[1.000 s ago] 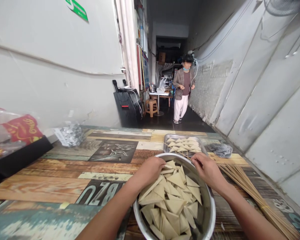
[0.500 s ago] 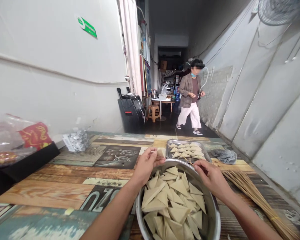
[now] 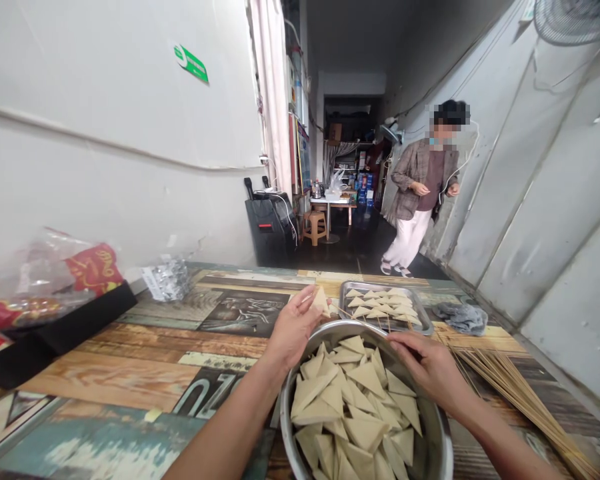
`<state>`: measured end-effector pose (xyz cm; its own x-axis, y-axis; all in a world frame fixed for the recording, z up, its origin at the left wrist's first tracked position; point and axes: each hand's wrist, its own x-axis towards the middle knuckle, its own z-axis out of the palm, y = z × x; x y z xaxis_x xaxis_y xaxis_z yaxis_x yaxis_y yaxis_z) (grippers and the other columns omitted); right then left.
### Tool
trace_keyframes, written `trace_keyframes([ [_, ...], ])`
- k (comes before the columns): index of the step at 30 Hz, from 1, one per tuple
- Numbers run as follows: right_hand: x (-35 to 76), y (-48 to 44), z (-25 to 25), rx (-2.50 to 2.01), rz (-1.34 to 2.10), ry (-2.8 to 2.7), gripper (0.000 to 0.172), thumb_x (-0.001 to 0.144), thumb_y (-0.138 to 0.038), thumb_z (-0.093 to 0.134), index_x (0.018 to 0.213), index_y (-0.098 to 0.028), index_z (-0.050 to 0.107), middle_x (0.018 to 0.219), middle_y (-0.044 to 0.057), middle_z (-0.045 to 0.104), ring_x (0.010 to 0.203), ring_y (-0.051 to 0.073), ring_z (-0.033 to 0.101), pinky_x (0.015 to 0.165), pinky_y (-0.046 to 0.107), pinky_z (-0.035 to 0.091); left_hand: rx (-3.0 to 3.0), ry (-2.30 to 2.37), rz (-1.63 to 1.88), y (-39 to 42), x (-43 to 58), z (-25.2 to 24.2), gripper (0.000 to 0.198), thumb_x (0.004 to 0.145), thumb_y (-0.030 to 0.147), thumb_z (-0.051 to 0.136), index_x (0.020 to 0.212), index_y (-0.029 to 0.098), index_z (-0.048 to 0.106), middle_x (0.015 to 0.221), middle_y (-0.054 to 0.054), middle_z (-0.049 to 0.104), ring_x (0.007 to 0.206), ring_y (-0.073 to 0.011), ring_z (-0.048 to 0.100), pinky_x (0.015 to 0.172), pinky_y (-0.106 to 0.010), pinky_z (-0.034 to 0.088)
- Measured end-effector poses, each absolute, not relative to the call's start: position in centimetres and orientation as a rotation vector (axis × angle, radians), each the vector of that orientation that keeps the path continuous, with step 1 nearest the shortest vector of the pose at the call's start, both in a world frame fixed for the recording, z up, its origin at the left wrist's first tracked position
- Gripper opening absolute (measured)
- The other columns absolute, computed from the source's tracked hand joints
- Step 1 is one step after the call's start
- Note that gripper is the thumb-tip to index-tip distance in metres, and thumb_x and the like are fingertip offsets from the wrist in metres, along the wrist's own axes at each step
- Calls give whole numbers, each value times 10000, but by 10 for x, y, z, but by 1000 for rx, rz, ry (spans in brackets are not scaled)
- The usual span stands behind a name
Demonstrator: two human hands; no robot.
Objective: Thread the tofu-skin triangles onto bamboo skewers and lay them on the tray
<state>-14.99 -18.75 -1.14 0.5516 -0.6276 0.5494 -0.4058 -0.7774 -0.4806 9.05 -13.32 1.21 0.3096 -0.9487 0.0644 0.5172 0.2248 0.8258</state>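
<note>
Raised over the far left rim of a steel bowl [image 3: 443, 433], my left hand [image 3: 293, 330] pinches a pale tofu triangle [image 3: 321, 302]. A thin bamboo skewer [image 3: 341, 310] runs from beside that triangle toward my right hand [image 3: 425, 363], whose thumb and fingers are pinched on its end above the bowl's right rim. Many similar folded tofu triangles [image 3: 363, 400] fill the bowl. Just behind it, a metal tray [image 3: 425, 320] carries rows of tofu triangles on skewers, their stick ends pointing toward me.
Loose bamboo skewers [image 3: 520, 393] lie in a bundle at right, near a grey cloth [image 3: 461, 318]. On the left are a black box [image 3: 75, 327] with plastic packages and a silvery packet [image 3: 167, 279]. A person [image 3: 425, 180] walks beyond the patterned table [image 3: 115, 380].
My left hand has turned the tofu triangle so its face shows more, beside the skewer. The view has shifted left a little. The person has come nearer and to the right.
</note>
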Motion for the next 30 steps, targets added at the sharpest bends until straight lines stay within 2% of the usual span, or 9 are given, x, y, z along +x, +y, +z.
trace_keyframes([
  [4,-150,-186,-9,-2485,-1046,850,188,848,-230,464,929,-209,632,892,53,677,822,185,621,735,307,496,803,-590,-1165,-134,94,11,412,677,64,636,1067,118,517,945,-108,648,851,-152,620,729,-235,509],
  [11,-149,-186,-9,-2503,-1069,831,201,841,-239,467,934,-217,644,857,42,684,782,183,631,703,301,506,778,-584,-1246,-132,94,12,453,716,99,610,1137,159,454,953,-99,636,818,-185,637,771,-379,515],
  [18,-147,-182,-6,-2527,-951,730,196,852,-222,466,932,-219,645,834,46,666,755,176,621,680,290,498,801,-545,-1116,-133,94,13,475,719,79,586,1164,163,444,937,-91,642,895,-206,619,742,-342,531],
  [25,-149,-187,-12,-2510,-1044,892,192,848,-217,467,947,-201,631,887,49,672,808,181,620,738,305,485,828,-540,-1145,-132,94,15,473,724,78,580,1170,130,431,897,-112,653,770,-176,643,700,-322,536],
  [30,-148,-186,-13,-2527,-1018,828,199,849,-224,465,951,-206,636,863,41,672,791,176,624,721,288,493,838,-506,-1143,-133,96,14,481,731,69,566,1184,128,413,899,-113,651,776,-177,643,715,-330,532],
])
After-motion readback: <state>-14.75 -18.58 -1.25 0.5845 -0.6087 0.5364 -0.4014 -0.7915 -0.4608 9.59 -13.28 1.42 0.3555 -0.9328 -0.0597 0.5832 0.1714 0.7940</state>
